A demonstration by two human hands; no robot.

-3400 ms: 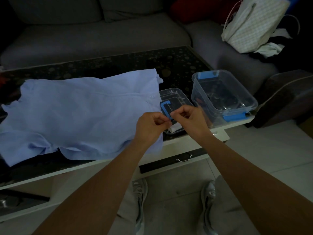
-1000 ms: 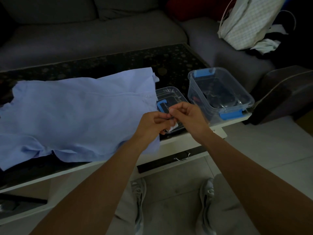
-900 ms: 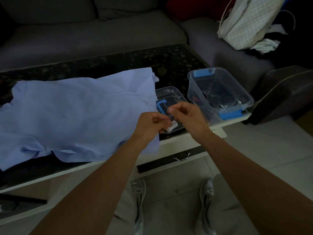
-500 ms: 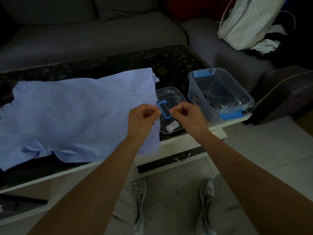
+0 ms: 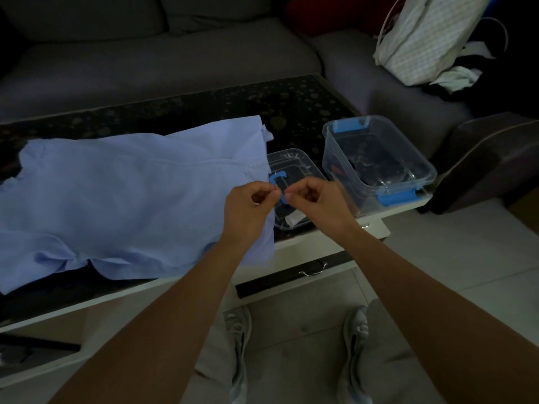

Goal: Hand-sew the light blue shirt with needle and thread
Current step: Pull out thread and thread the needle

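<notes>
The light blue shirt [image 5: 125, 199] lies spread across the dark table. My left hand [image 5: 249, 209] hovers over the shirt's right edge and pinches a bit of white thread between thumb and fingers. My right hand [image 5: 316, 204] is just to its right, and its fingertips pinch a thin needle [image 5: 281, 193] that points at the left hand. The fingertips of the two hands are a few centimetres apart. A white thread spool [image 5: 293, 218] lies in a clear lid [image 5: 294, 161] below the hands. The thread itself is too fine to follow.
A clear plastic box with blue clips [image 5: 379, 158] stands at the table's right corner. A grey sofa [image 5: 163, 62] runs behind the table, with a pale bag [image 5: 423, 39] on it at the right. A drawer handle [image 5: 312, 271] and my shoes [image 5: 239, 354] are below.
My hands were touching a second ago, then drew apart, and have now come close again at the fingertips. The shirt, lid and box have not moved.
</notes>
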